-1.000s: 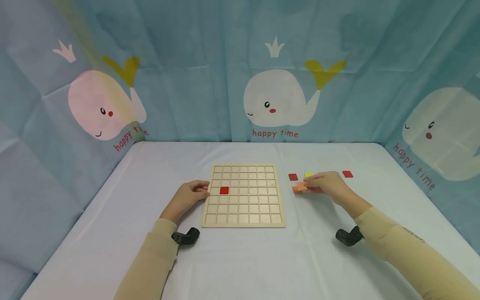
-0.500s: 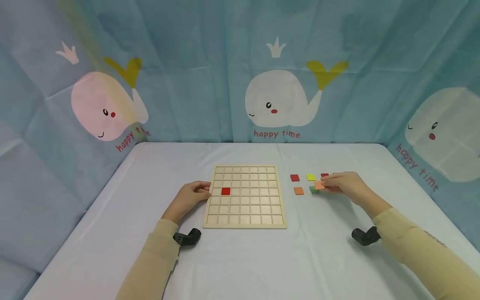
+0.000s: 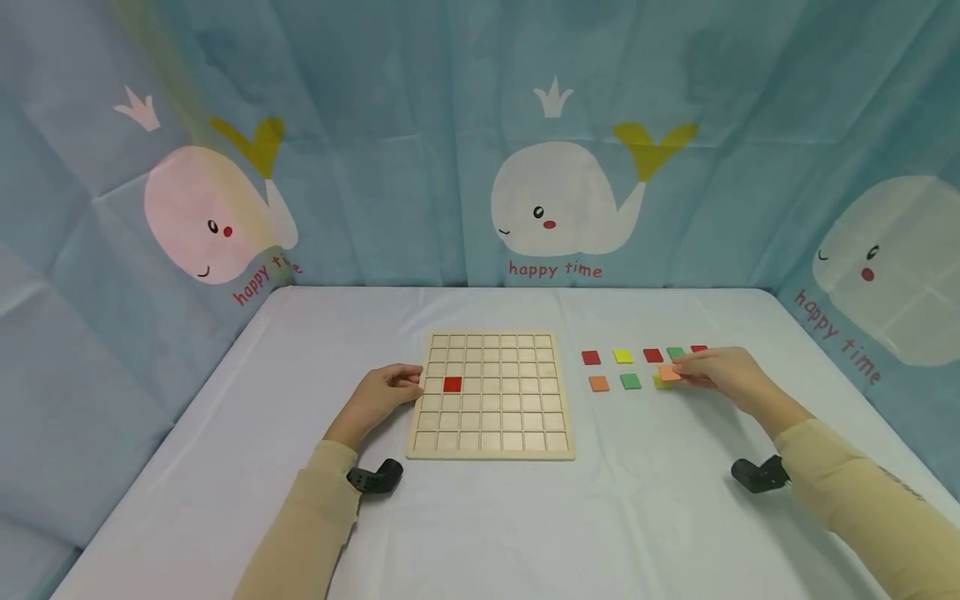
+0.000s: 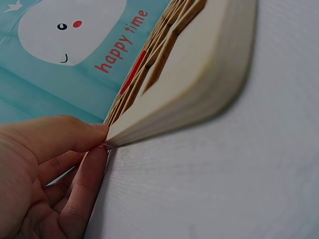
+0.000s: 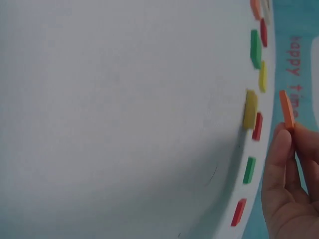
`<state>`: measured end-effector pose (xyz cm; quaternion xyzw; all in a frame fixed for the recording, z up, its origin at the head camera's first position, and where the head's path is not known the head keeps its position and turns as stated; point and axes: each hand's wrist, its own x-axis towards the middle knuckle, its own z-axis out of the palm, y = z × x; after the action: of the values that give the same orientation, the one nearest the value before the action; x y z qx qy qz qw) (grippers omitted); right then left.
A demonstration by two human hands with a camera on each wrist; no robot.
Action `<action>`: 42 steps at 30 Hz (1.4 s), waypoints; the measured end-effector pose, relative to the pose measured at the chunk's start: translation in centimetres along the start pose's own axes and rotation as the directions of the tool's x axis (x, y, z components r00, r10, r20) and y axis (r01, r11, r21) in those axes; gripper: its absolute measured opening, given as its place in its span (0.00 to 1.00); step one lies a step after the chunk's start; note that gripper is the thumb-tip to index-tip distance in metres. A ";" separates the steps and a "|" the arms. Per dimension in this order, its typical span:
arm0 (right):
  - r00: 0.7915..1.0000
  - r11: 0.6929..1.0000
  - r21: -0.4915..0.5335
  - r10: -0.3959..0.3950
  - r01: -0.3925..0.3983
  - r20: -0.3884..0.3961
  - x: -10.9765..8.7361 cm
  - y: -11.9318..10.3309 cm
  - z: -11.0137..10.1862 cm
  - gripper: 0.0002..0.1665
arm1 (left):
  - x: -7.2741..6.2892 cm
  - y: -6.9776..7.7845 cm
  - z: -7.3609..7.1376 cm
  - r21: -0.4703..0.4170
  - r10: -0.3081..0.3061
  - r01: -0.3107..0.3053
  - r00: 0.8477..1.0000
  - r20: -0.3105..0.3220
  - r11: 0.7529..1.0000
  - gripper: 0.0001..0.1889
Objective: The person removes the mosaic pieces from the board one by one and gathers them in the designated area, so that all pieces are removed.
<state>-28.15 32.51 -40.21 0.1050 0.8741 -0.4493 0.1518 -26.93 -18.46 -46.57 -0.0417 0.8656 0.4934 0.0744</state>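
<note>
A flat wooden grid board (image 3: 491, 420) lies on the white table, with one red square tile (image 3: 452, 384) in a cell at its left. My left hand (image 3: 375, 402) holds the board's left edge; in the left wrist view the thumb and a finger (image 4: 89, 164) pinch that edge. To the right of the board, my right hand (image 3: 738, 379) pinches an orange square tile (image 3: 668, 372) between thumb and fingertips. In the right wrist view this orange tile (image 5: 286, 107) is raised above the table. A yellow tile (image 3: 658, 382) lies partly hidden beneath it in the head view.
Front row: another orange tile (image 3: 599, 383) and a green tile (image 3: 631, 381). Behind them lie a red tile (image 3: 591, 357), a yellow tile (image 3: 623, 356), another red tile (image 3: 653, 355), a green tile (image 3: 676, 352) and a red tile (image 3: 699, 348). A whale-print curtain (image 3: 420, 208) surrounds the table.
My right hand has carried the orange tile rightward along the tiles, uncovering the orange and green tiles of the front row. My left hand has stayed at the board's edge.
</note>
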 end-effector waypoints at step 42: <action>0.977 0.982 -0.121 0.126 -0.148 -0.173 1.6 2.2 -1.7 0.39 | 0.0 0.0 -0.2 0.016 0.030 -0.030 1.000 0.007 0.999 0.25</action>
<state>-29.21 35.21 -41.55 0.1913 0.9023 -0.3684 0.1164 -26.93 -18.63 -46.45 -0.0265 0.8699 0.4875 0.0703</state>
